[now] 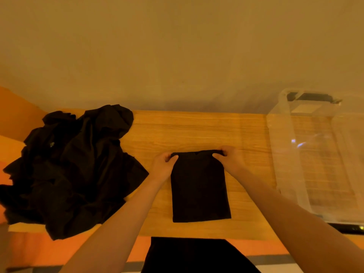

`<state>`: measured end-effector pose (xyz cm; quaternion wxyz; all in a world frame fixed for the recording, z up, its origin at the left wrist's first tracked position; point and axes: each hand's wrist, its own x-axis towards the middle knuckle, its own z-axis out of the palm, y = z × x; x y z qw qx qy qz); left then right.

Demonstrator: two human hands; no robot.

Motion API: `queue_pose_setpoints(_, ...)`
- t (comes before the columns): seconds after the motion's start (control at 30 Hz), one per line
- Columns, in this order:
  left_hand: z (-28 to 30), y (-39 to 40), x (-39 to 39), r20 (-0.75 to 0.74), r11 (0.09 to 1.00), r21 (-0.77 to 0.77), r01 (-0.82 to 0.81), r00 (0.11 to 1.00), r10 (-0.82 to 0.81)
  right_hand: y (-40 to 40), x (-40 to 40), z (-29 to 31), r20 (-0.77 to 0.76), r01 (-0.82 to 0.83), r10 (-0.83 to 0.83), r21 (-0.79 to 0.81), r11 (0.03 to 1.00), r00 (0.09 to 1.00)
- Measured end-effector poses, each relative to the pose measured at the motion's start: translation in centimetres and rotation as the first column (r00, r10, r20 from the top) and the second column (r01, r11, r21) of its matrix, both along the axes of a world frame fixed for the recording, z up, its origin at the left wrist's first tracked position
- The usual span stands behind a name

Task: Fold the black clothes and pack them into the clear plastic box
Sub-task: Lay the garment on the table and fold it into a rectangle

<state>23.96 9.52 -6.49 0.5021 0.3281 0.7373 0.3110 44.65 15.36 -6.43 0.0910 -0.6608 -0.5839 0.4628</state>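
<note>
Two hands meet at the far edge of a folded black garment [200,186] lying flat mid-tabletop [197,131]. My left hand [164,166] pinches its far left corner, thumb on top; my right hand [230,159] pinches the far right corner the same way. At the right stands the clear box [287,154], lid off; I see only wood grain through its walls. At the left, a loose heap of black clothes [74,166] sprawls over the tabletop's left and near edges. Bare wood lies between the garment and the box, and beyond the garment up to the wall [177,56]. Black cloth [197,255] shows below the near edge.
</note>
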Motion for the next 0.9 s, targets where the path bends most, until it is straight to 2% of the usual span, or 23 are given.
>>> queue_pose_setpoints(0.2,-2.1,0.7,-0.1,-0.155,1.000,-0.027,0.016,0.988,-0.020,-0.5,-0.1,-1.5,0.052,0.043,-0.049,0.113,0.993,0.997)
queue_pose_setpoints(0.3,-1.8,0.2,0.4,-0.268,0.999,0.031,-0.005,0.963,0.013,-0.9,-0.3,-1.3,0.107,0.088,-0.106,0.165,0.982,0.989)
queue_pose_setpoints(0.33,-1.7,-0.1,0.5,-0.347,0.996,0.091,0.008,0.937,0.024,-1.2,-0.3,-1.2,0.141,0.084,-0.119,0.227,0.970,0.983)
queue_pose_setpoints(0.4,-1.4,-1.0,0.9,-0.571,0.943,0.259,0.208,0.821,-0.024,-2.0,-0.7,-0.8,0.249,-0.073,-0.045,0.444,0.893,0.967)
queue_pose_setpoints(0.47,-1.8,-2.4,1.9,-0.754,0.769,0.303,0.563,0.635,-0.168,-3.5,-1.1,-1.2,0.402,-0.383,0.160,0.571,0.726,0.902)
queue_pose_setpoints(0.5,-2.3,-3.1,2.5,-0.814,0.665,0.241,0.707,0.520,-0.258,-4.4,-1.4,-1.8,0.484,-0.526,0.264,0.555,0.644,0.834)
queue_pose_setpoints(0.53,-2.9,-3.7,2.9,-0.846,0.602,0.140,0.786,0.411,-0.340,-5.1,-1.5,-2.5,0.547,-0.631,0.353,0.485,0.605,0.759)
queue_pose_setpoints(0.57,-3.5,-4.0,3.0,-0.848,0.593,0.029,0.805,0.334,-0.411,-5.5,-1.4,-3.1,0.580,-0.689,0.418,0.390,0.611,0.699)
queue_pose_setpoints(0.6,-4.0,-4.1,2.8,-0.840,0.624,-0.054,0.779,0.303,-0.451,-5.7,-1.1,-3.5,0.589,-0.702,0.453,0.302,0.645,0.669)
queue_pose_setpoints(0.7,-4.9,-3.8,1.5,-0.776,0.725,-0.180,0.665,0.357,-0.520,-5.4,0.4,-4.5,0.611,-0.645,0.427,0.186,0.741,0.666)
queue_pose_setpoints(0.73,-4.9,-3.7,1.2,-0.752,0.726,-0.210,0.654,0.366,-0.548,-5.2,0.8,-4.7,0.608,-0.641,0.436,0.160,0.751,0.663)
queue_pose_setpoints(0.9,-3.8,-3.8,1.2,-0.763,0.690,-0.286,0.665,0.277,-0.584,-5.1,1.0,-3.9,0.640,-0.661,0.471,0.078,0.747,0.607)
